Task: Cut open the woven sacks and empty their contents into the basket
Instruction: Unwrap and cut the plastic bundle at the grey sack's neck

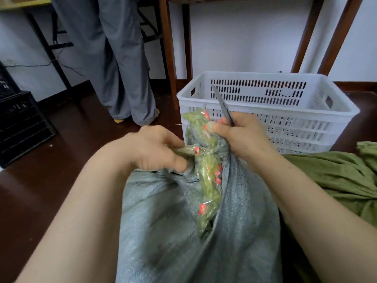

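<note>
A grey woven sack (167, 221) lies in front of me with its top slit open. Clear packets of green contents with red labels (208, 180) spill from the slit. My left hand (155, 150) grips the sack's left edge together with one packet. My right hand (242, 135) grips the sack's right edge and holds a grey blade (222, 105) that points up and away. Just beyond my hands stands a white slotted plastic basket (265, 105), and its inside looks empty.
A green cloth (336, 176) lies at the right. A person in grey trousers (114, 64) stands at the back left by wooden table legs (169, 54). Black crates (18, 127) stand on the dark floor at the left.
</note>
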{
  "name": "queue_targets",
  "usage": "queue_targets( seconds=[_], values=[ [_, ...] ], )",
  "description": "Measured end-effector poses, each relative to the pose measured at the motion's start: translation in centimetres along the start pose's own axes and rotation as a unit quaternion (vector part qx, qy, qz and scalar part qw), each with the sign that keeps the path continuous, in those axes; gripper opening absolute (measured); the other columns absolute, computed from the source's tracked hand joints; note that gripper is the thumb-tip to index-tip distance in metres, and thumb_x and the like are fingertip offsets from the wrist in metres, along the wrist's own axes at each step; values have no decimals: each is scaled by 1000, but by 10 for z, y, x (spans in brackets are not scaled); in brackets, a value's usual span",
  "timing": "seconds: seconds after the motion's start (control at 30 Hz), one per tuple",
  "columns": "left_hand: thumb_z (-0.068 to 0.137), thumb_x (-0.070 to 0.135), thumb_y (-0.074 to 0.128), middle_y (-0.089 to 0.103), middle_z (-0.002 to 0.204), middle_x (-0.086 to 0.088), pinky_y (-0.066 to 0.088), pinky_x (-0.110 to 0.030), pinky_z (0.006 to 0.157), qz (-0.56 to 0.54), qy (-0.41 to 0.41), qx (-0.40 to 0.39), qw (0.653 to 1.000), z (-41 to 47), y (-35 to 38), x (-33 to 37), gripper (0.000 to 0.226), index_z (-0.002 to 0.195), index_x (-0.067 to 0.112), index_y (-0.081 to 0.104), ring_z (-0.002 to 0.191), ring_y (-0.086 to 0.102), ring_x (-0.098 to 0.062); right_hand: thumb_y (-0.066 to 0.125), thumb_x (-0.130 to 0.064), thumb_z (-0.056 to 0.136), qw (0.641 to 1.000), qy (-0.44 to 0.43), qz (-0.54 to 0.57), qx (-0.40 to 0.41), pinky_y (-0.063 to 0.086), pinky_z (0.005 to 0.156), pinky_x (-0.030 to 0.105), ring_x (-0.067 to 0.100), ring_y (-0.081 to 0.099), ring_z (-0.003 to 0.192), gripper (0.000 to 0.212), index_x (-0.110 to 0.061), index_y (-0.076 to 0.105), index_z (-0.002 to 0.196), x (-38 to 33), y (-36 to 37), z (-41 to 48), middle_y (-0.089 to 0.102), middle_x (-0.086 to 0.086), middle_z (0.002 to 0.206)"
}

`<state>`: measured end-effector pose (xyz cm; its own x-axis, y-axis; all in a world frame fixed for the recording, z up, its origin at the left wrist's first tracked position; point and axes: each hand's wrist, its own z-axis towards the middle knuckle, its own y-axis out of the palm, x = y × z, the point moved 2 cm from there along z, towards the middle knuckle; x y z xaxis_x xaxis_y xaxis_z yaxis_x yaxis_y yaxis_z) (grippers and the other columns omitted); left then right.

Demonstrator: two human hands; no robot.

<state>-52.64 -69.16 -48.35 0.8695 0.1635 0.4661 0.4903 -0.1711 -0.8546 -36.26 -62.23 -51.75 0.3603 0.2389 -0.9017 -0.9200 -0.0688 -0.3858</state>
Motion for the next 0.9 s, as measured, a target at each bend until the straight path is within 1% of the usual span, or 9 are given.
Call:
queue_targets(
  seconds=[0.1,0.17,0.27,0.33,0.43,0.57,0.67,0.8,0.9],
  values=[
    [57,62,65,56,120,8,31,-28,104,-28,33,60,997,-10,-16,25,41,89,37,71,130,41,-13,66,-20,86,1000,-5,10,-16,48,73,35,19,55,71,20,-1,63,83,0,4,2,62,12,76],
    [69,61,73,66,79,10,47,-21,72,-53,62,88,993,-5,-12,35,36,70,25,71,82,62,-8,67,-18,87,999,11,36,-25,52,68,34,13,58,66,11,-11,64,79,0,4,3,65,3,70],
    [68,66,69,45,40,11,37,-21,48,-49,49,122,990,8,8,27,51,50,19,58,47,48,-7,66,-15,88,989,65,117,-55,35,35,12,-3,45,33,13,-16,61,77,-1,2,-3,52,-13,39],
    [75,54,70,47,41,18,37,-13,49,-118,50,93,987,14,25,23,27,60,32,70,49,50,2,65,-14,89,980,91,163,-68,26,31,15,0,35,28,9,-14,61,81,-1,1,-6,48,-11,38],
    [84,33,70,61,64,0,44,-23,60,-196,22,104,975,26,39,11,33,64,9,62,60,56,-15,66,-18,87,974,117,178,-83,20,31,16,4,26,31,13,-7,67,96,1,-6,-2,60,2,65],
    [86,20,67,67,97,-30,53,-53,84,-279,-36,216,935,35,33,-11,36,95,-15,63,89,67,-40,81,-41,67,974,167,-49,-145,30,35,15,4,33,36,52,-8,62,101,16,-25,6,58,5,76],
    [87,19,67,67,80,-23,54,-50,78,-329,-62,245,910,34,32,-22,32,84,-13,63,73,65,-32,81,-57,50,896,229,-200,-323,31,39,18,7,29,38,79,-6,50,101,35,-21,-6,44,-1,57],
    [86,18,69,68,87,-26,53,-53,81,-385,-76,263,882,33,32,-23,24,80,-5,65,77,64,-32,85,-35,67,848,260,-271,-374,33,40,19,13,37,42,60,-6,44,99,70,6,-20,44,4,56],
    [84,20,70,66,83,-20,52,-57,81,-382,-80,266,881,35,32,-27,21,83,0,65,75,64,-31,69,-7,82,892,276,-212,-289,27,38,15,15,33,40,23,-5,47,76,95,15,-22,41,9,56]
  ],
)
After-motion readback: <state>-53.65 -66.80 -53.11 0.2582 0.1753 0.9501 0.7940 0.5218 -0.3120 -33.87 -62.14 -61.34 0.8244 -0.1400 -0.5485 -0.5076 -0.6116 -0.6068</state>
